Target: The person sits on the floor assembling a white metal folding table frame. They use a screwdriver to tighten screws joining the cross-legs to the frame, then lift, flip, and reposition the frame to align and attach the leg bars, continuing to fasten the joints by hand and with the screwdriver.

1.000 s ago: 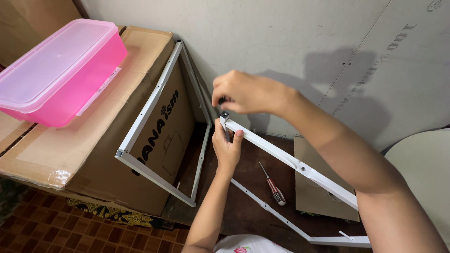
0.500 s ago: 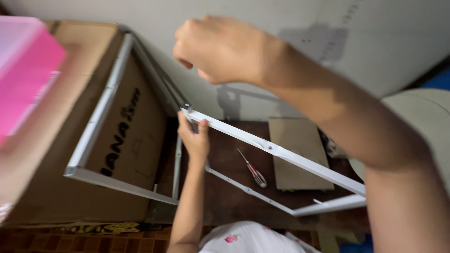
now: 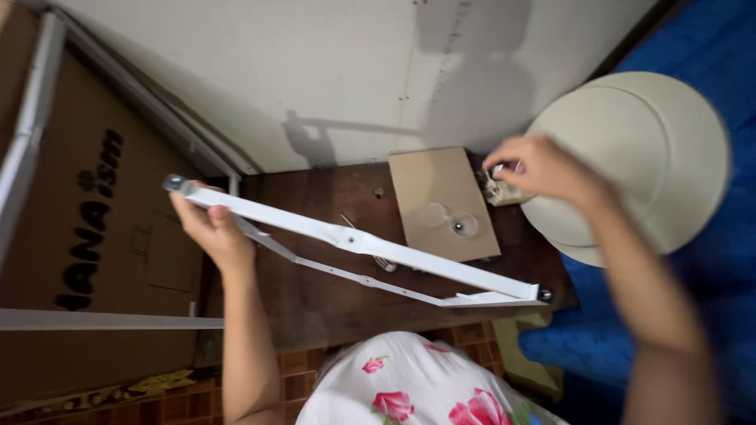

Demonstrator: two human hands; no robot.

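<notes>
At the far left a large cardboard box [image 3: 94,260] leans by the wall with a white metal frame [image 3: 31,110] against it. The left hand [image 3: 211,233] has its fingers clamped around the upper left end of a white metal bar [image 3: 354,242], near a bolt [image 3: 172,184] at its tip. The bar's long axis runs from upper left down to lower right, ending in a bolted corner [image 3: 543,295] over the dark wooden floor [image 3: 315,307], where it joins a thinner second rail [image 3: 354,277]. It looks stiff, light and smooth-painted, best held near an end or mid-length joint. Right of it lies a cardboard piece [image 3: 441,201] carrying small clear cups. The right hand [image 3: 543,169] has its fingers pinched on a small metal part [image 3: 498,168], beside a round cream stool [image 3: 638,157]
</notes>
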